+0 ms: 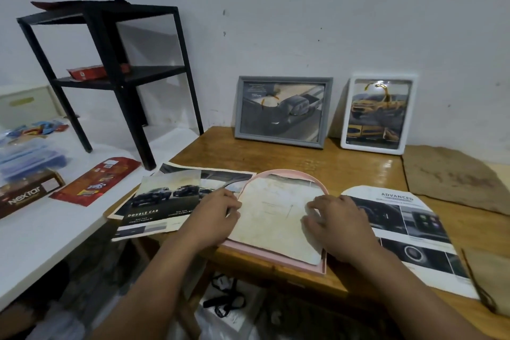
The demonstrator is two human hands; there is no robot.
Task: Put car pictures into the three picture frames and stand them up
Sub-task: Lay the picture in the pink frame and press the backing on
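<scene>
Pink arch-topped picture frame (278, 255): lying flat at the near edge of the wooden table (345, 168), its lower corner reaching the table's front edge. Pale, stained backing sheet (273, 218): laid inside the frame's arch, blank side up. Left hand (212, 215): palm down at the sheet's left edge, fingers curled onto the frame's rim; whether it pinches the sheet or only presses on it cannot be told. Right hand (334, 225): palm down on the sheet's right side, fingers bent with tips pressing the paper; nothing visibly gripped. Car brochure pages (162, 201): left of the pink frame, overlapping, partly overhanging the table edge, showing dark pickup trucks and the words "DOUBLE CAB". Arch-cut brochure page (408, 232): right of the frame, headed "ADVANCED", showing car interior panels, partly under the right forearm. Grey frame (281, 112): standing at the back of the table, leaning to the wall, landscape format, holding a grey pickup picture. White frame (378, 114): standing just right of the grey one, portrait format, holding a yellow car picture. Brown cloth (452, 176): on the table's far right. Black shelf unit (110, 72): on the adjoining white surface (55, 229) to the left, a red packet on its lower shelf. Red snack wrapper (96, 181), "nextar" box (27, 193) and blue plastic items (30, 157): on the white surface.
</scene>
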